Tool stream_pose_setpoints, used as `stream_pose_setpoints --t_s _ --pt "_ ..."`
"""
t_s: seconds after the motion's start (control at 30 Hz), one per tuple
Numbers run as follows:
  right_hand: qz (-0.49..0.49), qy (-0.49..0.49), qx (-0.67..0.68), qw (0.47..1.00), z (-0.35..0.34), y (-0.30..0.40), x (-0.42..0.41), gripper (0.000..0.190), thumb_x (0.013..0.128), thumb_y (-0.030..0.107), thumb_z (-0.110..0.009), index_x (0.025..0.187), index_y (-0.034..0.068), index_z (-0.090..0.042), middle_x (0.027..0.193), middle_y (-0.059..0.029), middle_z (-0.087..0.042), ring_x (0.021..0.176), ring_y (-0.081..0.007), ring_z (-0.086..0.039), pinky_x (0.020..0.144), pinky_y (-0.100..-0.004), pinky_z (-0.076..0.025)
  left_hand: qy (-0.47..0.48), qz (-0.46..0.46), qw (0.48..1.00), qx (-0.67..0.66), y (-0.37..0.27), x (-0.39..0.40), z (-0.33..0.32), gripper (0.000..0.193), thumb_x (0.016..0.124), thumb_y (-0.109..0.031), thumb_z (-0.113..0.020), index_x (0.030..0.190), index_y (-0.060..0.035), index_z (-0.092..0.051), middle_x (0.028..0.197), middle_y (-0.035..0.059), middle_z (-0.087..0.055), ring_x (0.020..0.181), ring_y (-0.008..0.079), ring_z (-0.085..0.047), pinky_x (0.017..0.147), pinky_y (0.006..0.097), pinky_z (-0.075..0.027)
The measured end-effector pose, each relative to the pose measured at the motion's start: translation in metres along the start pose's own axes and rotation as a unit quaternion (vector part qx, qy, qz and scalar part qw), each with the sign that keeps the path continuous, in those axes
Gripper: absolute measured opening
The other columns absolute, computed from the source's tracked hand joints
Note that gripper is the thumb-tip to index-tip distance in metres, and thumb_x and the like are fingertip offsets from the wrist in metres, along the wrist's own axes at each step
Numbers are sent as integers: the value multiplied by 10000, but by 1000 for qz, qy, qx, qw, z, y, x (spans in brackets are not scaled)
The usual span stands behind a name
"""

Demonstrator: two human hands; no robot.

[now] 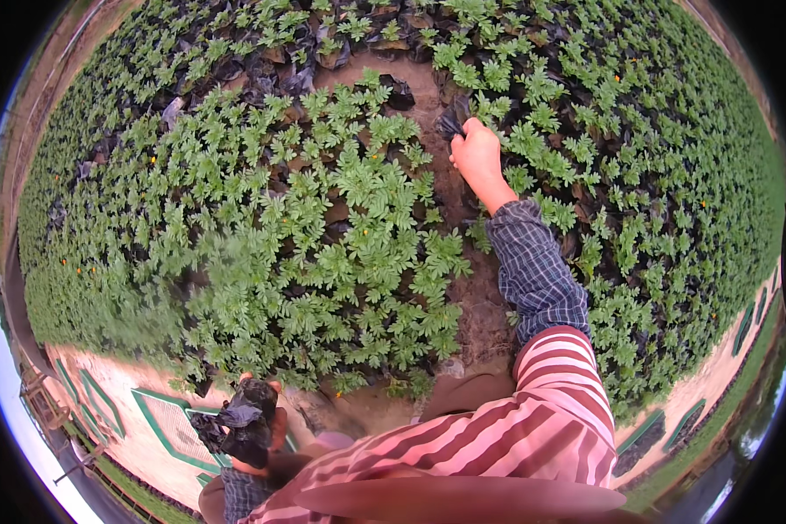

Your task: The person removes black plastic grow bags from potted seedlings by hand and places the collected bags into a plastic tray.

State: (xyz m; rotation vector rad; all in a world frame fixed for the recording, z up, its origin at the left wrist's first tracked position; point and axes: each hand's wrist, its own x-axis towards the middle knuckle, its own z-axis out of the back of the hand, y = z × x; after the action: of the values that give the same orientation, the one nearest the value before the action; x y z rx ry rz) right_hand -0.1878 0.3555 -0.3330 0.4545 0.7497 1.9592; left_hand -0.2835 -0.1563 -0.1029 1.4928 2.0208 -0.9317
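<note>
My right hand (478, 156) reaches forward over a strip of bare soil (481, 308) between the plants. Its fingers are closed on a crumpled black plastic nursery bag (452, 116), whose far end sticks out past the knuckles. Down at the lower left, my left hand (278, 429) holds a bunch of black plastic bags (249, 419) close to my body. Whether those bags have soil in them cannot be seen. Leafy green seedlings (360, 196), marigold-like with a few orange blooms, stand densely in black bags on both sides of my right arm.
Another black bag (399, 92) lies at the far end of the soil strip. Loose black plastic (275, 75) shows among the seedlings behind it. Green-edged mesh frames (173, 426) rest on the pale ground at the lower left, with more green-edged frames (642, 432) at the lower right.
</note>
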Motion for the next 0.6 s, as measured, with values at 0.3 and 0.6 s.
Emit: stream_pose_setpoints --t_s 0.3,0.6 --pt "58 -7 -141 988 2 36 -6 160 792 106 -586 902 1 -536 848 -216 -605 808 -387 -616 731 -450 -504 18 44 997 -56 -4 4 -5 413 946 -323 -399 1342 -204 -415 1242 179 -535 636 269 -524 479 326 -429" --pt "185 63 -97 976 -88 61 71 248 793 147 -648 1006 55 -559 941 -199 -581 882 -397 -588 762 -467 -486 43 6 990 -136 -1 -17 -4 459 928 -379 -417 1364 -237 -408 1294 198 -491 734 359 -567 456 374 -449"
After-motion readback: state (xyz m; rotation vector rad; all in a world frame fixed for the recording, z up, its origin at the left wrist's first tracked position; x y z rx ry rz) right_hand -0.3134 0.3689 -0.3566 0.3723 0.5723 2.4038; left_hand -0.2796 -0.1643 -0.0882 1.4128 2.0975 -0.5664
